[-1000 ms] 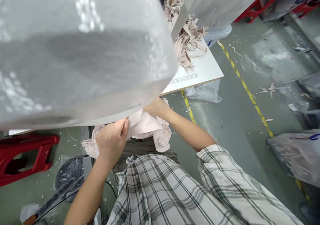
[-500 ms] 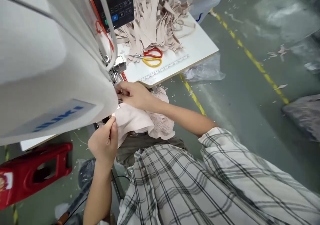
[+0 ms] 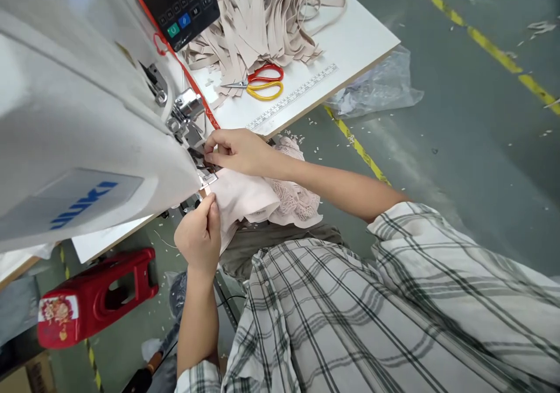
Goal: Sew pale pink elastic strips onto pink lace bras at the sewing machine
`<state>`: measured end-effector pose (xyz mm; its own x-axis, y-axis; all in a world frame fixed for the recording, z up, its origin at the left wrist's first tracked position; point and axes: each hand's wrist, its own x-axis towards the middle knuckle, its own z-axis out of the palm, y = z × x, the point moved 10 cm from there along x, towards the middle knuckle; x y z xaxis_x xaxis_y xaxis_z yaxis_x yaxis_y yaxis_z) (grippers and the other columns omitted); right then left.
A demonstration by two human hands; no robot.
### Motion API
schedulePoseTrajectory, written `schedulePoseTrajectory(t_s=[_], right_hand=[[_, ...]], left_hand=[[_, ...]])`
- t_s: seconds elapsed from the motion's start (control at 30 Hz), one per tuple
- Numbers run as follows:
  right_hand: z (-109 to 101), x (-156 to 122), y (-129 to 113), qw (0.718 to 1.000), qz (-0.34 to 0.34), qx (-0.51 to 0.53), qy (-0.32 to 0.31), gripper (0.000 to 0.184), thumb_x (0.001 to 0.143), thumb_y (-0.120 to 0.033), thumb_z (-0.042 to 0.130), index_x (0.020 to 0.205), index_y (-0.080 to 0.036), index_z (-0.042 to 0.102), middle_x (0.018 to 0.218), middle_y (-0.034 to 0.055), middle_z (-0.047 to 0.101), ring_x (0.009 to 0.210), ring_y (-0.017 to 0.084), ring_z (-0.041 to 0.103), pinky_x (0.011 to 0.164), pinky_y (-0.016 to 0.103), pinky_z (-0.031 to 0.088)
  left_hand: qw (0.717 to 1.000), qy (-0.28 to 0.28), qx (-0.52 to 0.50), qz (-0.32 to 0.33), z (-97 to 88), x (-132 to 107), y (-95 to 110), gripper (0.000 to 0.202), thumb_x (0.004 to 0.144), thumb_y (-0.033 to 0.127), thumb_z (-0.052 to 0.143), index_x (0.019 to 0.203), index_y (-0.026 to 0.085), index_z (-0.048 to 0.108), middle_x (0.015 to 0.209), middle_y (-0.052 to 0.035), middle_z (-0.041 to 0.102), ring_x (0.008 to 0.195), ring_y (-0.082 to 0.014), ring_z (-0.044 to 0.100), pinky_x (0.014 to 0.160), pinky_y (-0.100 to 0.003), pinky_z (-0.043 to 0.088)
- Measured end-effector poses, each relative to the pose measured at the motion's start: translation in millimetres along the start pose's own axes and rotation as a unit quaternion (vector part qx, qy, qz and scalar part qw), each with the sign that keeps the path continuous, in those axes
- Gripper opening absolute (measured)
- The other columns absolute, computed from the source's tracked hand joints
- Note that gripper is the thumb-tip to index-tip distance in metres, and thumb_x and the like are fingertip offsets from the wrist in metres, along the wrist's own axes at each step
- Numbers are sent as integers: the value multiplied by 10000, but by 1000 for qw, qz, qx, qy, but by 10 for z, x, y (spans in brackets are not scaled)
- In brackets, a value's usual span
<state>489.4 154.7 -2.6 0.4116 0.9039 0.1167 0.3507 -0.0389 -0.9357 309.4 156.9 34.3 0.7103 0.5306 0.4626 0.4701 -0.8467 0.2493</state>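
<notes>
A white sewing machine (image 3: 131, 148) fills the left of the head view, its metal presser foot (image 3: 209, 178) showing below the arm. Just in front of the foot, my left hand (image 3: 199, 232) pinches the edge of a pale pink garment (image 3: 245, 193) between thumb and forefinger. Behind the foot, beside the needle area, is my right hand (image 3: 238, 151), its fingers curled and pressed together; what is between the fingertips is hidden. The garment hangs from the machine over my lap, with a lacy part (image 3: 297, 200) at its right.
On the white table (image 3: 367, 37) lie a pile of beige fabric strips (image 3: 266, 20), scissors (image 3: 265, 82) with red and yellow handles, and a printed ruler scale (image 3: 293, 97). A black control panel (image 3: 179, 5) stands behind. A red plastic stool (image 3: 100, 297) is on the floor at left.
The camera view has shifted, so more of the presser foot and the red stool shows. Both hands stay close to the presser foot, in nearly the same poses.
</notes>
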Motion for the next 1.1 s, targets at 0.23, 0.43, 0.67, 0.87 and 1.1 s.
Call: schedulePoseTrajectory(t_s=[0.23,0.43,0.67,0.87,1.1], right_hand=[[-78,-12,15,1000,-7,6,7,104,872,-253,607,904,-168,657,669,-46,542,653,91,453,644,246,296],[-125,-24,32,1000,-8,12,13,112,864,-254,615,877,-158,671,675,-40,562,652,89,455,653,248,295],[-45,-66,117,998,27,49,16,140,869,-300,615,871,-167,660,635,-50,558,612,89,468,632,249,318],[334,-436,383,929,140,340,-48,339,872,-511,610,847,-177,561,723,-39,553,607,82,459,573,221,358],[475,-971,448,895,175,405,-66,292,818,-444,730,902,-214,572,676,-63,506,569,79,479,506,194,366]], left_hand=[[1000,-10,5,17,7,42,61,225,956,264,579,1062,204,768,843,-44,785,666,-140,674,623,-232,436],[1000,-3,-1,30,-9,24,52,218,950,250,585,1058,196,766,838,-48,784,651,-136,676,611,-231,441],[996,-16,-69,-44,-41,9,-87,229,954,276,573,1059,210,765,1001,-66,791,863,-183,742,749,-253,542],[976,-63,-169,-122,-37,-80,-246,225,938,333,590,1025,240,775,990,-35,793,870,-184,743,741,-261,576],[962,-135,-207,-120,-29,-226,-193,240,940,339,587,1105,230,721,968,-43,775,826,-179,711,725,-285,553]])
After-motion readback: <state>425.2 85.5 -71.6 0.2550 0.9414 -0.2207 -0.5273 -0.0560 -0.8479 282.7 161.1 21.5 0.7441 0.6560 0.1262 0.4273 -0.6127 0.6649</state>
